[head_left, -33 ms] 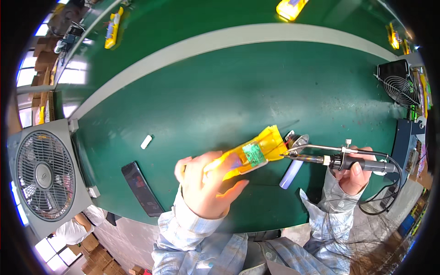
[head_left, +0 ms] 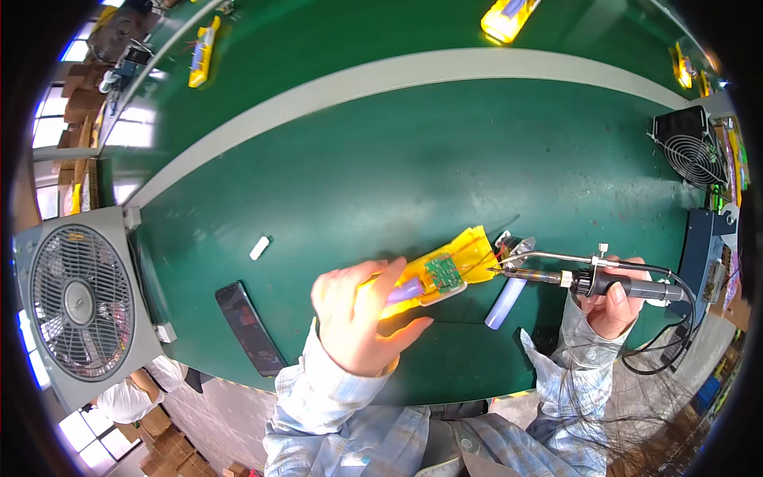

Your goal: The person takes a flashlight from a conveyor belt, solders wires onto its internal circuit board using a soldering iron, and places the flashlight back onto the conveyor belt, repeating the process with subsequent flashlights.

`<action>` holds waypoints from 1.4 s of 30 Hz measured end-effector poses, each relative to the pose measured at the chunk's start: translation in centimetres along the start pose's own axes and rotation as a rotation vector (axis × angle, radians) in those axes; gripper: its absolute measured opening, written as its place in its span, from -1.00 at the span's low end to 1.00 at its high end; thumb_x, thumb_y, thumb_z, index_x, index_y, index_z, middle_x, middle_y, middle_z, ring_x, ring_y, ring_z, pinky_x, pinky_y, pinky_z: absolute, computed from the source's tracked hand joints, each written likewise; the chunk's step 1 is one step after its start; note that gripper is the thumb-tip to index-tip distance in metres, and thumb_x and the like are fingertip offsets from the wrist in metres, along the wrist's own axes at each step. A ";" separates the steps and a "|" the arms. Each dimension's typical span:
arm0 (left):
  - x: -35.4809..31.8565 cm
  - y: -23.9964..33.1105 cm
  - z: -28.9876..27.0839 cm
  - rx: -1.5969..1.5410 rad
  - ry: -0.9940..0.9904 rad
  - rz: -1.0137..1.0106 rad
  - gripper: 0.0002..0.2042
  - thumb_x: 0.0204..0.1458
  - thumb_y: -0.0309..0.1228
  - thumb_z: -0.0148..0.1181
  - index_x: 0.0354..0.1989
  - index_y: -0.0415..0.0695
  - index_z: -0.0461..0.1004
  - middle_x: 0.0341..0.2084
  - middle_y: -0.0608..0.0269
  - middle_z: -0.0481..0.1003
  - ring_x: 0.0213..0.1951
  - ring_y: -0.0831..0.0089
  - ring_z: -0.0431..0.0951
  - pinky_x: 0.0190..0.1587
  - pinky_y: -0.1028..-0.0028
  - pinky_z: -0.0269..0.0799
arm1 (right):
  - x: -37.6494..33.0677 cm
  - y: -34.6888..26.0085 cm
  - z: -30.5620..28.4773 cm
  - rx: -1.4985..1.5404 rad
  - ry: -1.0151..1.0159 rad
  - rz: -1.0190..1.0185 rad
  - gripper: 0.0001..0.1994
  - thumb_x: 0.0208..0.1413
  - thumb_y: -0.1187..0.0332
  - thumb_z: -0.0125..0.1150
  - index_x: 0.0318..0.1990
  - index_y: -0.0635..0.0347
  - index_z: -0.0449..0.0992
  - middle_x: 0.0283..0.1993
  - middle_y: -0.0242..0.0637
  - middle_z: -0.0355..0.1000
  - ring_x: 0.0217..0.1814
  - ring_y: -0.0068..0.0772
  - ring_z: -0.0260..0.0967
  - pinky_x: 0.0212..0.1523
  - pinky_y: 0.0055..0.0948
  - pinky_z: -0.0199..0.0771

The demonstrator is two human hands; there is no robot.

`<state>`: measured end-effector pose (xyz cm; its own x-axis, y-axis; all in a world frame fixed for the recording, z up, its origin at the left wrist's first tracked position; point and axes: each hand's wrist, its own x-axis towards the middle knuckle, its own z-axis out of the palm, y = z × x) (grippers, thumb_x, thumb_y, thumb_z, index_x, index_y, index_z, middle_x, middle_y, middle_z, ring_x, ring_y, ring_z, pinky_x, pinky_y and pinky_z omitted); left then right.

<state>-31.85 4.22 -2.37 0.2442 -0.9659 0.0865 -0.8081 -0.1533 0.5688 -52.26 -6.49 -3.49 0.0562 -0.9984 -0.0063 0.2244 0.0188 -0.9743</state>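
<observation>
My left hand point(head_left: 354, 318) is closed around one end of a yellow plastic casing point(head_left: 475, 253). Inside the casing sit a green circuit board point(head_left: 445, 273) and a purple cylinder point(head_left: 406, 291), partly covered by my fingers. In my right hand point(head_left: 610, 306) is a soldering iron point(head_left: 616, 284) with a thin metal tube clamped along it. Its tip points left, at the casing's open end near thin wires; whether it touches them I cannot tell. Just beyond the tip lie a small round metal part point(head_left: 520, 248) and a lavender cylinder point(head_left: 505, 304) on the green table point(head_left: 358, 183).
On the left are a black phone point(head_left: 249, 327), a small white piece point(head_left: 259, 247) and a grey fan point(head_left: 79, 302). A black fan with a wire guard point(head_left: 690, 147) and a dark blue box point(head_left: 698, 254) stand right. More yellow casings point(head_left: 509, 19) lie beyond the pale strip point(head_left: 397, 65).
The yellow casing has turned slightly in my left hand, and more of the purple cylinder shows. The tabletop things sit slightly lower in the picture. My right hand and the soldering iron barely differ.
</observation>
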 end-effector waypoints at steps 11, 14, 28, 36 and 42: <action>10.5 -2.4 -2.5 0.081 0.061 0.223 -0.74 -0.51 -0.26 0.12 -0.56 -0.08 0.37 -0.69 0.25 0.33 -0.60 0.38 0.32 -0.49 0.45 0.20 | 2.7 1.1 -5.9 0.210 0.098 -0.125 -0.77 -0.23 0.32 -0.07 -0.41 0.27 0.19 -0.73 -0.20 0.16 -0.89 -0.61 -0.06 -0.91 -0.74 -0.06; 16.9 -5.5 -3.7 0.187 0.257 0.089 -0.64 -0.52 -0.22 0.15 -0.46 -0.11 0.37 -0.56 0.18 0.35 -0.49 0.28 0.36 -0.41 0.47 0.26 | 2.6 0.2 -3.7 0.208 0.106 -0.161 -0.77 -0.21 0.33 -0.09 -0.41 0.30 0.18 -0.78 -0.23 0.12 -0.90 -0.58 -0.07 -0.91 -0.70 -0.04; 26.9 -18.5 -11.1 0.587 0.847 -0.155 -0.65 -0.35 -0.14 0.00 -0.44 -0.15 0.29 -0.45 0.12 0.31 -0.39 0.25 0.31 -0.37 0.34 0.22 | 2.6 1.0 -2.9 0.069 0.101 -0.120 -0.80 -0.21 0.34 -0.09 -0.44 0.29 0.19 -0.63 -0.31 0.13 -0.78 -0.68 0.01 -0.83 -0.80 -0.02; 27.5 -27.8 -11.9 0.549 0.470 -0.769 -0.54 -0.52 -0.13 0.14 -0.43 -0.21 0.33 -0.46 0.10 0.36 -0.35 0.26 0.35 -0.28 0.46 0.23 | 3.1 1.6 -2.8 0.027 0.195 -0.136 -0.80 -0.26 0.33 -0.07 -0.46 0.24 0.22 -0.58 -0.40 0.13 -0.77 -0.71 0.02 -0.83 -0.84 -0.01; 22.1 -25.0 -14.1 0.222 0.483 -0.487 -0.53 -0.52 -0.19 0.18 -0.37 -0.21 0.32 -0.53 0.15 0.38 -0.47 0.38 0.39 -0.35 0.54 0.25 | 2.4 1.9 -2.3 0.041 0.143 0.034 -0.86 -0.24 0.37 -0.06 -0.45 0.17 0.23 -0.55 -0.45 0.15 -0.67 -0.77 0.04 -0.74 -0.91 0.05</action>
<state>1.29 -10.32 -3.21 0.7729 -0.5848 0.2462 -0.6243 -0.6317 0.4596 -53.98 -8.97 -5.84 -0.0739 -0.9945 -0.0743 0.2639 0.0523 -0.9631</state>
